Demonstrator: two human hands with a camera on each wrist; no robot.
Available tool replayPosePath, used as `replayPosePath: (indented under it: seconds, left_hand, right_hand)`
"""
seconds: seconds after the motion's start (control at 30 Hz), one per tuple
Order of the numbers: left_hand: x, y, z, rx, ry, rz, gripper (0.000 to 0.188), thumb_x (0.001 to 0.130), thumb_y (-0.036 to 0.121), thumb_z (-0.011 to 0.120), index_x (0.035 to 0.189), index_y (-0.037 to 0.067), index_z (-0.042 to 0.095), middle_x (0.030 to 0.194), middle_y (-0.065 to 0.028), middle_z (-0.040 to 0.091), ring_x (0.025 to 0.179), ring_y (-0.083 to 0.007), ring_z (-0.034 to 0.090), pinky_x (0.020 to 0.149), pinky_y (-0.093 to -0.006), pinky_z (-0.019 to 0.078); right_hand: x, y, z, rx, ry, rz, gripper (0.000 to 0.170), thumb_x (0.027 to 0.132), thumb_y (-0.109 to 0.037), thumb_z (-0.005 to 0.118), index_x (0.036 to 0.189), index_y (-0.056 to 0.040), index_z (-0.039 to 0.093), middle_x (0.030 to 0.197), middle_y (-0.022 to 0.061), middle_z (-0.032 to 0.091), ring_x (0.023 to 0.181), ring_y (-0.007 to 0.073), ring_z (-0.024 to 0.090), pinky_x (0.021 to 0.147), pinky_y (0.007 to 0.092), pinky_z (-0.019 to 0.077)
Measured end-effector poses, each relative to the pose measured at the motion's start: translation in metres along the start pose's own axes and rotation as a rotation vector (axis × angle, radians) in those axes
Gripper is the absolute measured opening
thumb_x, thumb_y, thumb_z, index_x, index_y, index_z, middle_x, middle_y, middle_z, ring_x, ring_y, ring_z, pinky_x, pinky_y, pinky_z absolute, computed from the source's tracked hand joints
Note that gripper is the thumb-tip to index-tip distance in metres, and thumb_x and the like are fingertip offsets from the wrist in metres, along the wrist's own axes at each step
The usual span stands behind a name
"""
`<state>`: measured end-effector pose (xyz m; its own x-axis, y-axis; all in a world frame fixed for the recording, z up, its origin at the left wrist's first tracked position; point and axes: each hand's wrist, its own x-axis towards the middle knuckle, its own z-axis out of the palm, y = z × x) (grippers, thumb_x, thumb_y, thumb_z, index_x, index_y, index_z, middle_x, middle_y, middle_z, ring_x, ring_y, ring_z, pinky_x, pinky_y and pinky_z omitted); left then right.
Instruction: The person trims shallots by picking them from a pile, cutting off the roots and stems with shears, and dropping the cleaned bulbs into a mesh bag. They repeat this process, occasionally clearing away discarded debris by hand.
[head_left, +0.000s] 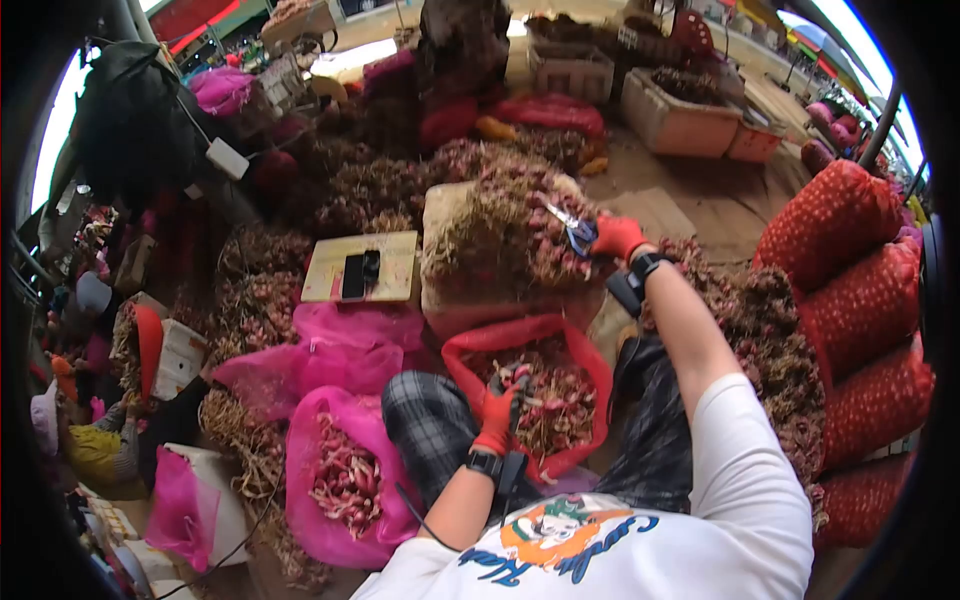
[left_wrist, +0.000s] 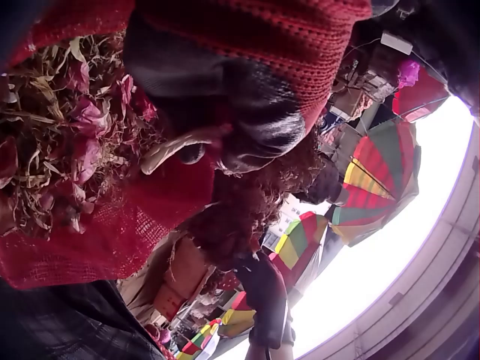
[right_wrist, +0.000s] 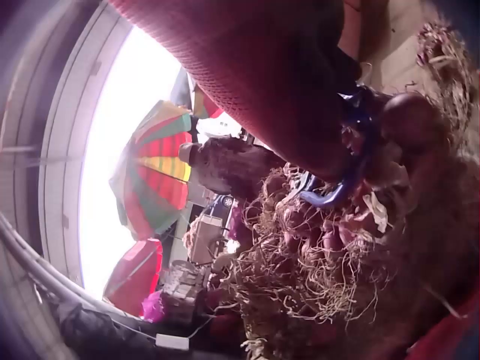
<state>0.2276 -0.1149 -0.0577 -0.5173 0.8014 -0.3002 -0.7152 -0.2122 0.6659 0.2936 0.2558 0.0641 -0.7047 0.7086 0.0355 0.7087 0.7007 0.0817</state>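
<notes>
My right hand [head_left: 617, 238], in a red glove, grips blue-handled scissors [head_left: 577, 232] at the right side of a heap of shallots [head_left: 530, 205]. The blades point left over the heap; the right wrist view shows the blue handle [right_wrist: 337, 193] among dry roots and red bulbs. My left hand [head_left: 496, 412], in a red glove with dark coated fingers, is over the open red mesh bag [head_left: 592, 390] between my knees. It holds a few shallots [head_left: 516, 374] in curled fingers. In the left wrist view a pale dry stem [left_wrist: 174, 150] sticks out below those fingers, which hide the rest.
A pink mesh bag [head_left: 300, 500] of trimmed shallots stands at left. A flat scale-like board [head_left: 325, 270] with a dark phone-like object lies beyond. Full red sacks [head_left: 850, 310] are stacked at right. Foam crates [head_left: 660, 120] stand at the back. Loose shallots [head_left: 760, 340] lie beside my right leg.
</notes>
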Motion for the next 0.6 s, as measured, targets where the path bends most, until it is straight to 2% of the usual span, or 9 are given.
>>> replayPosePath:
  seconds: [0.03, 0.1, 0.13, 0.23, 0.33, 0.43, 0.5, 0.53, 0.6]
  left_hand:
    - [-0.002, -0.001, 0.001, -0.007, -0.009, 0.002, 0.02, 0.081, -0.003, 0.058, 0.096, 0.008, 0.052, 0.081, -0.005, 0.059, 0.065, -0.0149, 0.06, 0.055, -0.0258, 0.051]
    - [0.017, -0.024, -0.027, 0.107, -0.034, 0.045, 0.018, 0.08, -0.003, 0.059, 0.09, 0.009, 0.049, 0.079, -0.0031, 0.057, 0.063, -0.0133, 0.058, 0.053, -0.025, 0.0494]
    - [0.014, -0.017, -0.017, 0.102, -0.038, 0.057, 0.018, 0.081, -0.003, 0.059, 0.092, 0.009, 0.051, 0.079, -0.0027, 0.057, 0.064, -0.0125, 0.058, 0.054, -0.0249, 0.0489]
    - [0.006, -0.007, -0.006, 0.031, -0.072, 0.041, 0.02, 0.083, -0.003, 0.057, 0.1, 0.007, 0.056, 0.082, -0.0019, 0.058, 0.068, -0.012, 0.057, 0.059, -0.0257, 0.0489]
    - [-0.001, 0.007, 0.007, -0.135, -0.061, -0.029, 0.022, 0.085, -0.001, 0.056, 0.106, 0.007, 0.057, 0.085, -0.0022, 0.06, 0.073, -0.0129, 0.058, 0.063, -0.0267, 0.0492]
    - [0.002, 0.013, 0.004, -0.316, -0.14, -0.14, 0.02, 0.087, 0.001, 0.056, 0.106, 0.008, 0.058, 0.089, -0.0032, 0.063, 0.076, -0.0143, 0.058, 0.065, -0.027, 0.0488]
    - [0.004, 0.024, 0.017, -0.421, -0.285, -0.267, 0.022, 0.088, 0.007, 0.057, 0.109, 0.011, 0.057, 0.104, -0.0057, 0.059, 0.079, -0.0153, 0.057, 0.069, -0.0288, 0.0491]
    - [0.004, 0.033, 0.025, -0.47, -0.352, -0.336, 0.023, 0.088, 0.009, 0.057, 0.111, 0.012, 0.057, 0.112, -0.007, 0.057, 0.081, -0.0158, 0.057, 0.071, -0.0297, 0.0493]
    - [0.015, 0.039, 0.044, -0.532, -0.497, -0.428, 0.026, 0.091, 0.015, 0.056, 0.116, 0.015, 0.056, 0.129, -0.0105, 0.049, 0.085, -0.0161, 0.055, 0.074, -0.0296, 0.0486]
  right_hand:
    - [-0.006, -0.009, -0.024, 0.065, -0.139, 0.07, 0.055, 0.066, -0.045, 0.06, 0.106, -0.0067, 0.061, 0.112, 0.0152, 0.06, 0.102, 0.0321, 0.06, 0.086, 0.042, 0.0468]
    - [-0.006, -0.01, -0.034, 0.097, -0.197, 0.163, 0.057, 0.067, -0.047, 0.06, 0.106, -0.0052, 0.061, 0.112, 0.0173, 0.06, 0.1, 0.0327, 0.061, 0.085, 0.0403, 0.048]
    - [0.003, -0.002, -0.021, 0.121, -0.193, 0.187, 0.06, 0.066, -0.048, 0.061, 0.108, -0.0048, 0.061, 0.113, 0.0172, 0.061, 0.099, 0.0331, 0.061, 0.086, 0.04, 0.0478]
    - [-0.004, -0.007, -0.053, 0.152, -0.196, 0.171, 0.045, 0.069, -0.04, 0.059, 0.095, -0.0046, 0.068, 0.101, 0.018, 0.065, 0.095, 0.0334, 0.063, 0.082, 0.0406, 0.049]
    - [-0.008, 0.001, -0.082, 0.197, -0.183, 0.14, 0.04, 0.067, -0.037, 0.06, 0.089, -0.0045, 0.069, 0.095, 0.0188, 0.065, 0.091, 0.0335, 0.063, 0.078, 0.0396, 0.0498]
    - [-0.03, 0.019, -0.102, 0.337, -0.174, 0.118, 0.036, 0.063, -0.034, 0.064, 0.081, -0.0033, 0.07, 0.087, 0.0185, 0.066, 0.085, 0.0338, 0.064, 0.076, 0.04, 0.0498]
    - [-0.058, 0.029, -0.118, 0.403, -0.173, 0.112, 0.035, 0.061, -0.034, 0.066, 0.08, -0.0049, 0.07, 0.085, 0.0175, 0.067, 0.082, 0.0328, 0.065, 0.075, 0.0397, 0.0498]
    - [-0.061, 0.044, -0.096, 0.342, -0.086, 0.098, 0.035, 0.06, -0.037, 0.069, 0.081, -0.009, 0.07, 0.082, 0.0146, 0.067, 0.078, 0.03, 0.065, 0.073, 0.0394, 0.05]
    - [-0.104, 0.04, -0.097, 0.447, 0.035, 0.037, 0.032, 0.063, -0.032, 0.07, 0.082, -0.0065, 0.069, 0.076, 0.0141, 0.066, 0.071, 0.0265, 0.065, 0.067, 0.0359, 0.0497]
